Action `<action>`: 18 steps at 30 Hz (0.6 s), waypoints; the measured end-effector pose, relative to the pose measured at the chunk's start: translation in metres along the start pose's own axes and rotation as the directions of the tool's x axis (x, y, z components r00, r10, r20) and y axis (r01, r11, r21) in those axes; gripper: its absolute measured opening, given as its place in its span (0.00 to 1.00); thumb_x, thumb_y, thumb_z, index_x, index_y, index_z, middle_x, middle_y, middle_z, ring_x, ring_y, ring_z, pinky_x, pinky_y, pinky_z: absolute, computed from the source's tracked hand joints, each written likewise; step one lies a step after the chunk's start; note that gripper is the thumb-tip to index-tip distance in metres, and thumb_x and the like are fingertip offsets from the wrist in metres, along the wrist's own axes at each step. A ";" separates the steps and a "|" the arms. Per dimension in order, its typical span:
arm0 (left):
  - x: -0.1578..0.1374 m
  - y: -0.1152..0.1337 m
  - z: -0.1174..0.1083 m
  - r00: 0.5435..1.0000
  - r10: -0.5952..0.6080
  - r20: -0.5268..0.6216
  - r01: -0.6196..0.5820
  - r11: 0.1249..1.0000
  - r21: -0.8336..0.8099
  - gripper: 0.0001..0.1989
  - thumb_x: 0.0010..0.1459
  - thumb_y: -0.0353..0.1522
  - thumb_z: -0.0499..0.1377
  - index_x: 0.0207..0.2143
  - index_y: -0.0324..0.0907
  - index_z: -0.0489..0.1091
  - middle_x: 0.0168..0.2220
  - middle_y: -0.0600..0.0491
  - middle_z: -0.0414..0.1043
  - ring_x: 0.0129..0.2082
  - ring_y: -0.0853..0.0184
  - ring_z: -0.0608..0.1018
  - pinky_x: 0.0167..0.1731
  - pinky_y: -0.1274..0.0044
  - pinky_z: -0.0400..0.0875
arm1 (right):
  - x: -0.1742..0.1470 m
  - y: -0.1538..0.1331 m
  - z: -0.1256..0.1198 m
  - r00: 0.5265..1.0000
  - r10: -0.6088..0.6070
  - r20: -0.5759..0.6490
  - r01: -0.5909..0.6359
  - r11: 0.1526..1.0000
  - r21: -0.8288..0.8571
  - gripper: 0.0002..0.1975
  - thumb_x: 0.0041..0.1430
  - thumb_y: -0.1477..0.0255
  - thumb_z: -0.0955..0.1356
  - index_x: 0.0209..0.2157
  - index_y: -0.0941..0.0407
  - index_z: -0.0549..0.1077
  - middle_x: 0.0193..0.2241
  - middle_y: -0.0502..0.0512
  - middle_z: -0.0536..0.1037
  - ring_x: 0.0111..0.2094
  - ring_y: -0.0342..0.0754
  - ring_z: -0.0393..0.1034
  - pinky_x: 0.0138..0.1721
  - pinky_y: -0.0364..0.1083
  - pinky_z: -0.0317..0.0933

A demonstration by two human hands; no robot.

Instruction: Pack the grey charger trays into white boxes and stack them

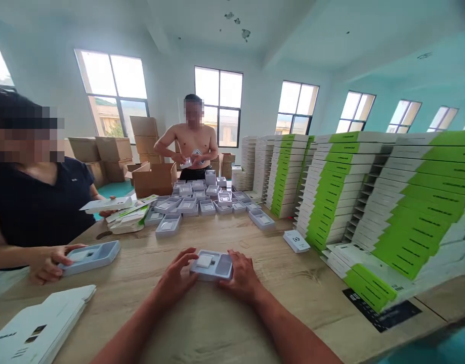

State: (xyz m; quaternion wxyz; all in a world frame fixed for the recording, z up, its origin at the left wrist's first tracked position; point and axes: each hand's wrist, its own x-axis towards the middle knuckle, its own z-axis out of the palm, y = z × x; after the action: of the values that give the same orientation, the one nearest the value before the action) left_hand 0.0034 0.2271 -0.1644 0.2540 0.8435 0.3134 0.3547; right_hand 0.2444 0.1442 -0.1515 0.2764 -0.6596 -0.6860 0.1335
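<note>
A pale grey-white packaging tray (221,264) lies on the table in front of me, with a small white square piece in its left compartment. My left hand (179,273) grips its left end, thumb at the front edge and fingers over the far side. The right end is clasped by my right hand (243,274), fingers wrapped along the side. To the right of my hands lies a small stack of white cards (296,241) with a dark printed mark. Beyond the tray, many similar trays (187,205) are heaped on the table.
Tall stacks of white-and-green boxes (331,187) line the right side. At left, a co-worker's hand (50,263) holds another tray (99,255); flat white cartons (38,323) lie nearer me. A second person (194,141) stands behind the heap, beside an open cardboard box (154,179).
</note>
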 end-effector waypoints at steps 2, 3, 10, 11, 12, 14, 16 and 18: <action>0.000 0.001 -0.001 1.000 -0.012 -0.011 0.012 0.999 0.039 0.16 0.59 0.35 0.57 0.49 0.45 0.71 0.61 0.42 0.66 0.59 0.53 0.73 0.51 0.62 0.75 | -0.003 0.001 0.004 1.000 0.002 0.005 -0.002 1.000 -0.004 0.52 0.45 0.52 0.76 0.66 0.62 0.60 0.63 0.73 0.67 0.63 0.69 0.59 0.64 0.65 0.48; -0.001 0.003 -0.001 1.000 -0.013 -0.011 0.014 0.998 0.065 0.16 0.58 0.35 0.57 0.49 0.45 0.72 0.60 0.42 0.68 0.58 0.53 0.74 0.52 0.61 0.75 | -0.005 0.001 0.005 1.000 -0.010 0.007 0.010 1.000 0.001 0.53 0.44 0.51 0.76 0.67 0.60 0.60 0.63 0.72 0.67 0.63 0.69 0.58 0.64 0.66 0.48; -0.005 0.020 0.000 0.998 -0.008 0.065 -0.009 0.967 0.253 0.20 0.49 0.27 0.59 0.46 0.48 0.74 0.62 0.46 0.68 0.66 0.49 0.64 0.64 0.54 0.58 | -0.009 0.010 0.004 0.991 -0.112 -0.067 0.116 0.991 0.059 0.41 0.46 0.72 0.73 0.64 0.57 0.63 0.64 0.62 0.66 0.65 0.57 0.57 0.67 0.54 0.51; -0.005 0.022 0.001 0.997 -0.024 0.075 0.002 0.962 0.274 0.21 0.48 0.26 0.59 0.46 0.47 0.73 0.63 0.45 0.67 0.67 0.49 0.62 0.65 0.53 0.56 | -0.007 0.012 0.004 0.990 -0.114 -0.080 0.120 0.991 0.067 0.39 0.47 0.74 0.71 0.63 0.58 0.65 0.63 0.62 0.67 0.65 0.56 0.58 0.67 0.53 0.52; -0.006 0.024 0.002 0.996 -0.044 0.083 0.017 0.956 0.294 0.21 0.46 0.25 0.58 0.45 0.45 0.72 0.65 0.43 0.65 0.69 0.49 0.60 0.66 0.54 0.55 | -0.006 0.014 0.005 0.989 -0.110 -0.095 0.118 0.990 0.075 0.36 0.48 0.76 0.69 0.62 0.58 0.66 0.63 0.63 0.67 0.64 0.55 0.60 0.66 0.52 0.54; -0.007 0.029 0.004 0.991 -0.092 0.094 0.055 0.941 0.334 0.19 0.45 0.25 0.59 0.43 0.44 0.69 0.67 0.41 0.60 0.71 0.50 0.57 0.66 0.56 0.54 | -0.004 0.017 0.008 0.987 -0.093 -0.130 0.105 0.990 0.092 0.31 0.51 0.78 0.65 0.59 0.59 0.68 0.60 0.64 0.70 0.63 0.54 0.63 0.65 0.53 0.56; -0.007 0.033 0.003 0.985 -0.145 0.093 0.099 0.920 0.379 0.18 0.47 0.27 0.60 0.43 0.44 0.67 0.69 0.39 0.56 0.71 0.51 0.55 0.66 0.58 0.53 | -0.003 0.020 0.011 0.984 -0.082 -0.158 0.101 0.988 0.117 0.27 0.55 0.77 0.61 0.57 0.60 0.70 0.57 0.67 0.72 0.60 0.56 0.66 0.64 0.56 0.58; -0.005 0.034 0.002 0.977 -0.196 0.086 0.142 0.895 0.423 0.23 0.47 0.30 0.62 0.48 0.43 0.65 0.70 0.38 0.54 0.71 0.51 0.55 0.66 0.59 0.54 | -0.002 0.026 0.016 0.982 -0.091 -0.164 0.115 0.982 0.147 0.25 0.56 0.74 0.60 0.54 0.62 0.71 0.53 0.70 0.74 0.58 0.61 0.68 0.61 0.61 0.60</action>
State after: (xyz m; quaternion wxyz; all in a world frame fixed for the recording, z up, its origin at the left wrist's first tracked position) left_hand 0.0135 0.2002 -0.1460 0.1187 0.8682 0.4370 0.2027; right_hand 0.2574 0.1479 -0.1794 0.3865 -0.6080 -0.6830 0.1202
